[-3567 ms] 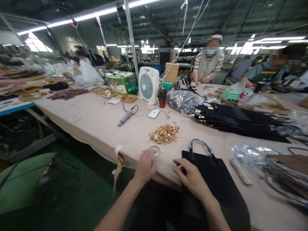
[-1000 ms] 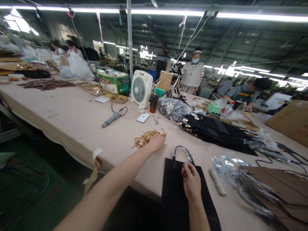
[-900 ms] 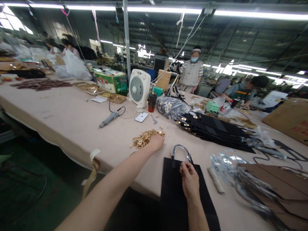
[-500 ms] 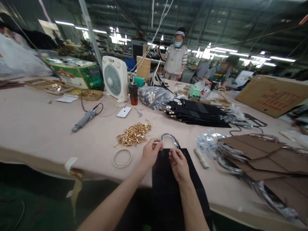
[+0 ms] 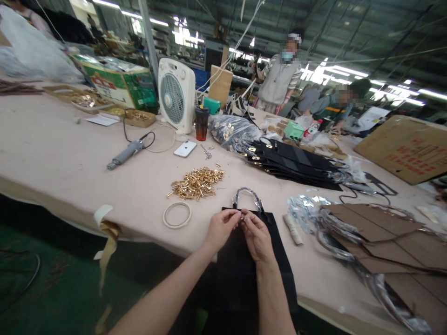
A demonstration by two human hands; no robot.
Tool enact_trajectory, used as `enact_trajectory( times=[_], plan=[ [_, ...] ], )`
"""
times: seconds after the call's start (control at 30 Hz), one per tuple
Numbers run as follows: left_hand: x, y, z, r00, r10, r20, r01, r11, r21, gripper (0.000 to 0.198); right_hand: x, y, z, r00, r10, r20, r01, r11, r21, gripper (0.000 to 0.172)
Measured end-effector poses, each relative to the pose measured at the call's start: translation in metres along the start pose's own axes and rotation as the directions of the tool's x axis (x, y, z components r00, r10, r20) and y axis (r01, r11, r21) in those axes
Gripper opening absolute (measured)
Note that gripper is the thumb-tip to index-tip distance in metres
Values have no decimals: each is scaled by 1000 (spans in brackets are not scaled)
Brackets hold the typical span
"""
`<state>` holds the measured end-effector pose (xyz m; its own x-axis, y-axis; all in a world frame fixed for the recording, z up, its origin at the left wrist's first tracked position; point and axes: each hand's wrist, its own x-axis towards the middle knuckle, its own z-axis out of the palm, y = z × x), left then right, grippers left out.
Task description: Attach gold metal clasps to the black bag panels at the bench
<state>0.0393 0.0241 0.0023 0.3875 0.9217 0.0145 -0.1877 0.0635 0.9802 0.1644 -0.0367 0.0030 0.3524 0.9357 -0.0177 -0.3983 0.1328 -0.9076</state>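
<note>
A black bag panel (image 5: pixel 254 270) hangs over the table's front edge, its wrapped handle (image 5: pixel 247 190) arching above its top edge. Over the panel's upper part, my left hand (image 5: pixel 222 226) and my right hand (image 5: pixel 256 235) meet fingertip to fingertip. Both are pinched around something small that looks metallic; the fingers hide most of it, so I cannot make out what it is. Beyond my left hand lies a pile of small gold fittings (image 5: pixel 199 182). A roll of pale tape (image 5: pixel 177 215) rests left of my left hand.
Behind are a phone (image 5: pixel 185 149), a cup (image 5: pixel 201 123), a fan (image 5: pixel 176 95) and stacked black panels (image 5: pixel 293 160). An electric screwdriver (image 5: pixel 125 154) lies left. Brown panels (image 5: pixel 377 223) and a grey roll (image 5: pixel 292 229) lie right. Two people are across the table.
My hands have come together; before, they were apart, the left one beside the handle's left end. The view has tilted and shifted. The standing person leans more to one side.
</note>
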Motion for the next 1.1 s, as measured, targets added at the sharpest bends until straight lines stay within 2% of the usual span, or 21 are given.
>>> enact_trajectory(
  times=[0.2, 0.37, 0.63, 0.73, 0.83, 0.9, 1.0, 1.1],
  plan=[
    [-1, 4, 0, 1000, -12, 10, 12, 999, 36, 30, -2, 3, -2, 1000, -15, 14, 15, 1000, -2, 20],
    [1, 6, -4, 998, -38, 55, 34, 998, 60, 31, -3, 5, -7, 1000, 1, 27, 1, 999, -49, 22],
    [0, 7, -4, 998, -23, 51, 17, 994, 109, 26, -5, 4, -6, 999, -17, 27, 21, 988, -154, 22],
    [-1, 8, -6, 998, -17, 53, 12, 995, 102, 27, -5, 1, -4, 999, 27, 42, -22, 992, -127, 28],
    [-2, 8, -8, 997, -9, 75, 2, 996, 92, 31, -4, -1, -4, 992, 107, 69, -104, 994, -44, 43],
    [-3, 8, -9, 997, 1, 71, -6, 997, 79, 32, -2, -1, -4, 990, 131, 56, -131, 991, -9, 43],
    [-5, 5, -8, 1000, 25, 14, -26, 999, 45, 33, -1, 3, -3, 998, 53, -38, -53, 998, -14, 36],
    [-7, 0, -5, 998, 55, -44, -54, 998, 24, 35, -3, 5, 0, 982, -113, -150, 89, 983, -159, 27]
  ],
)
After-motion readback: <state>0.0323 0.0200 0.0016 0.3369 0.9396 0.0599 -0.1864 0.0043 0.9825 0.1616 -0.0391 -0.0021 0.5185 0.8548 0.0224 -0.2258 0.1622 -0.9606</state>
